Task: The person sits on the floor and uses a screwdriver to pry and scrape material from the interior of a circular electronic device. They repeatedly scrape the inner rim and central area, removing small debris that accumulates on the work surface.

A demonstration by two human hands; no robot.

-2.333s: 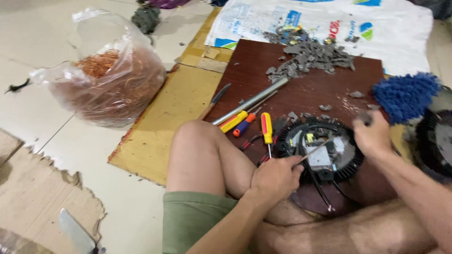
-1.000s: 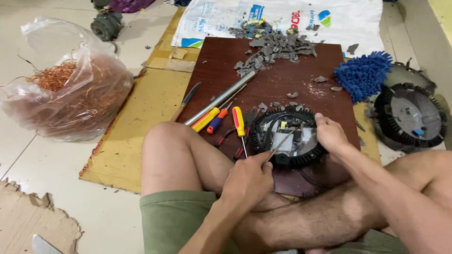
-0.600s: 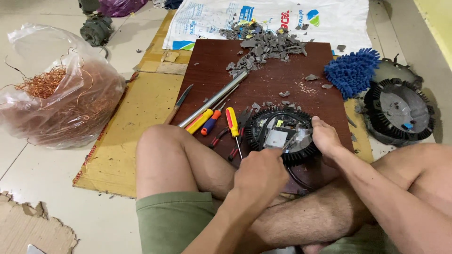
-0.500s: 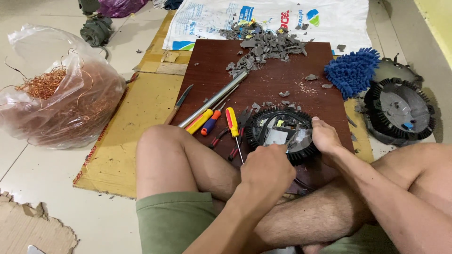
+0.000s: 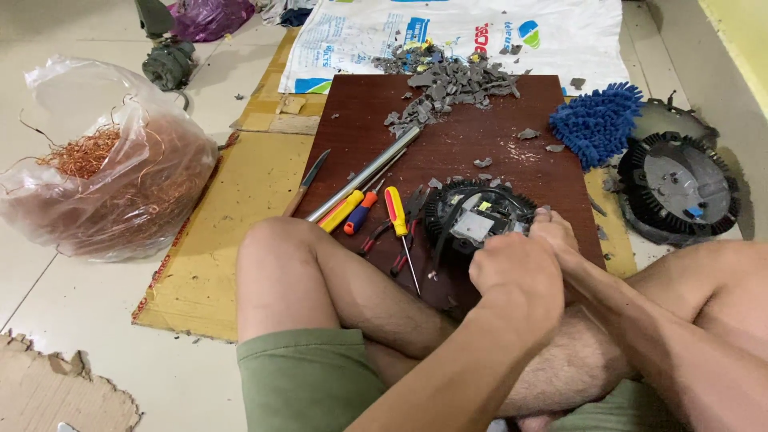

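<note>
A black round finned device (image 5: 468,214) with a grey part in its middle lies on a dark brown board (image 5: 480,128) in front of my crossed legs. My left hand (image 5: 516,276) is curled into a fist over the device's near right side; what its fingers grip is hidden. Fingers of my right hand (image 5: 552,232) clasp the device's right rim. Just left of the device lie a yellow-handled screwdriver (image 5: 396,210), red-handled pliers (image 5: 384,240), two more screwdrivers (image 5: 352,212) and a long metal rod (image 5: 364,174).
Grey broken shards (image 5: 448,80) are heaped at the board's far edge. A blue fluffy mitt (image 5: 596,124) and a second round finned device (image 5: 676,188) lie to the right. A clear bag of copper wire (image 5: 112,168) sits left, beside yellow cardboard (image 5: 232,216).
My view has shifted, so the board sits more central. My left hand has slid right over the device and closed into a fist. My right hand stays on the rim.
</note>
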